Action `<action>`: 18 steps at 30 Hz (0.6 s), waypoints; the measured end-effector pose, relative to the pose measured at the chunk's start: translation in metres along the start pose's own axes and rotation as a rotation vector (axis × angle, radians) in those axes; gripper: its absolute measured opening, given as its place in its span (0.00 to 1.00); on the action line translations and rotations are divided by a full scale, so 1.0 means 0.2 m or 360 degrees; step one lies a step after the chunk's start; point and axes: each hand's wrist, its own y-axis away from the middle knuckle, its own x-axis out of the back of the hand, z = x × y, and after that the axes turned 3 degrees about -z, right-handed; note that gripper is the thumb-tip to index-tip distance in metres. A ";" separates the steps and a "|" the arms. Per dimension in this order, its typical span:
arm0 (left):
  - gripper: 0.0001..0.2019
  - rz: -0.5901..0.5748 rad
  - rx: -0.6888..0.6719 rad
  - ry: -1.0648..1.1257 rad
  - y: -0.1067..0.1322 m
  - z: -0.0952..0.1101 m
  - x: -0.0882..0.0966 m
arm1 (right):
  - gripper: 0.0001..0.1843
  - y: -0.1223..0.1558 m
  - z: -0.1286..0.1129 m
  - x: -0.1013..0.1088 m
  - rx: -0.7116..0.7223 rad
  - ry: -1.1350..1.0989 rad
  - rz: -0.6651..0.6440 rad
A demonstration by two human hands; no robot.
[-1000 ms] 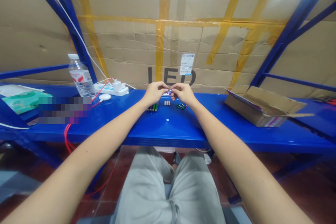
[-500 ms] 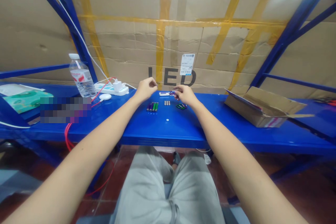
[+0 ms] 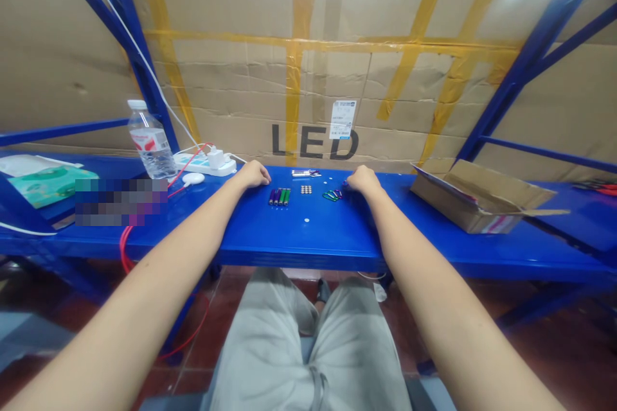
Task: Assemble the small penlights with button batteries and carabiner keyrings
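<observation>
My left hand (image 3: 254, 174) rests on the blue shelf (image 3: 308, 231), fingers curled, just left of a row of small purple and green tubes (image 3: 280, 196). My right hand (image 3: 364, 180) lies on the shelf too, fingers curled, touching or right beside a little heap of green and purple clips (image 3: 332, 194). Between the hands lie a cluster of tiny metal pieces (image 3: 306, 189) and, farther back, a small assembled piece (image 3: 304, 173) lying alone. I cannot make out anything held in either hand.
A water bottle (image 3: 150, 141), a white power strip (image 3: 205, 162) with red and white cables and a white puck (image 3: 193, 178) stand at the left. An open cardboard box (image 3: 477, 196) sits at the right. A taped cardboard wall marked LED closes the back.
Both hands met over the small piece, then parted. The piece now lies on the shelf at the back, and the hands have dropped outward onto the shelf.
</observation>
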 end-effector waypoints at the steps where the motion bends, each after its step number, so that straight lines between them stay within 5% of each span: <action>1: 0.06 -0.0029 0.0004 0.0013 0.00 0.01 0.00 | 0.20 0.00 0.01 0.00 -0.0037 0.0042 -0.0006; 7: 0.04 -0.0319 0.0081 0.0272 0.01 0.04 0.01 | 0.25 0.00 0.02 -0.01 -0.0028 0.0152 -0.0075; 18: 0.04 -0.0484 0.0065 0.0312 0.01 0.07 0.01 | 0.20 0.00 0.01 -0.01 -0.0007 0.0151 -0.0142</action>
